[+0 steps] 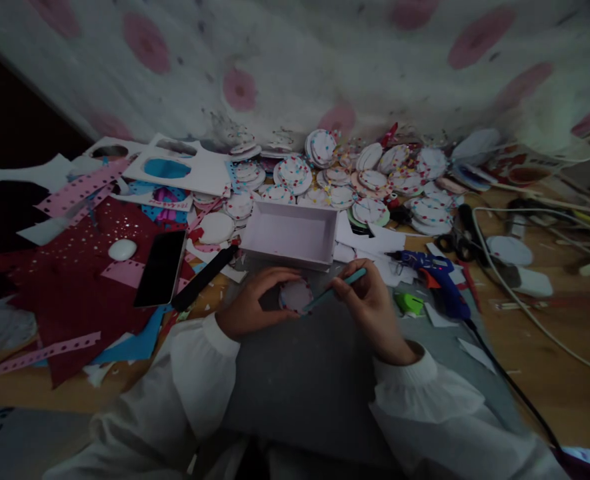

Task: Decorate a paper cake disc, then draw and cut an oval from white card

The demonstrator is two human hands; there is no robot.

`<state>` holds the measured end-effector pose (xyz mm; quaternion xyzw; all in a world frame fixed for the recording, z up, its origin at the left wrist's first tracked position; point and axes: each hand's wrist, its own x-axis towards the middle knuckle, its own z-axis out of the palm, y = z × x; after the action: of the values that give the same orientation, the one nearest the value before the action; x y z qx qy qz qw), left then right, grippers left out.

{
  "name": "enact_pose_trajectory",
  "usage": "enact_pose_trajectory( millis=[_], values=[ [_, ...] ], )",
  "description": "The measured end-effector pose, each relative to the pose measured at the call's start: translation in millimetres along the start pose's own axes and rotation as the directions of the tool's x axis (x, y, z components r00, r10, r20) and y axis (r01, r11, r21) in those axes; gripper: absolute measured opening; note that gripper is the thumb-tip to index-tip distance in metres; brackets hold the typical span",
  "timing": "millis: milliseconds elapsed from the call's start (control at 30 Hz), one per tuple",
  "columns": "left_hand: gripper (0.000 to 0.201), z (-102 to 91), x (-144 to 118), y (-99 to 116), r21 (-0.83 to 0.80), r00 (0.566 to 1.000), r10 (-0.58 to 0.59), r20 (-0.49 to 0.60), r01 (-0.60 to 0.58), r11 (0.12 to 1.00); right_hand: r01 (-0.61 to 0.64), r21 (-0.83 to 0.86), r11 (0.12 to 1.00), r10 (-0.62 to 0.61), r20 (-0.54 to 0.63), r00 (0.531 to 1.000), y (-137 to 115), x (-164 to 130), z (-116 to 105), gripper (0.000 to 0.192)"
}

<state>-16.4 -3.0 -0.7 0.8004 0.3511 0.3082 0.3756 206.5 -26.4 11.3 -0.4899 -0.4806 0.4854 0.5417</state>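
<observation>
My left hand [255, 303] is curled round the edge of a small white disc [295, 295] with coloured dots along its rim, thumb on the near side and fingers on the far side. Between the thumb and fingers of my right hand [373, 312] is a thin teal stick [327, 291]. Its lower tip meets the disc's right edge; whether it is a pen or another tool I cannot make out. Just beyond both hands stands an open white box [295, 233]. Under them lies a dark grey mat [299, 387].
Several stacks of dotted white discs [293, 173] line the back. On the right lie a blue glue gun [437, 273] with a black cord, a green object [409, 303] and scissors [457, 243]. A phone [161, 269], white mouse [123, 250] and red sheet [95, 287] lie left.
</observation>
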Motion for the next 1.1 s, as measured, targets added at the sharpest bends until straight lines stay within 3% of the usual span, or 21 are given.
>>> enact_pose_trajectory(
  millis=[433,1100],
  values=[
    [0.051,-0.7,1.1,0.4,0.005,0.999,0.040,-0.001,-0.040,0.999,0.037,-0.073,0.997,-0.039,-0.019,0.999,-0.3,-0.6,1.8,0.026],
    [0.018,-3.5,2.4,2.3,0.040,0.999,0.028,0.028,-0.029,0.999,0.033,-0.088,0.996,-0.035,-0.021,0.999,-3.7,-1.2,0.9,0.026]
  ],
)
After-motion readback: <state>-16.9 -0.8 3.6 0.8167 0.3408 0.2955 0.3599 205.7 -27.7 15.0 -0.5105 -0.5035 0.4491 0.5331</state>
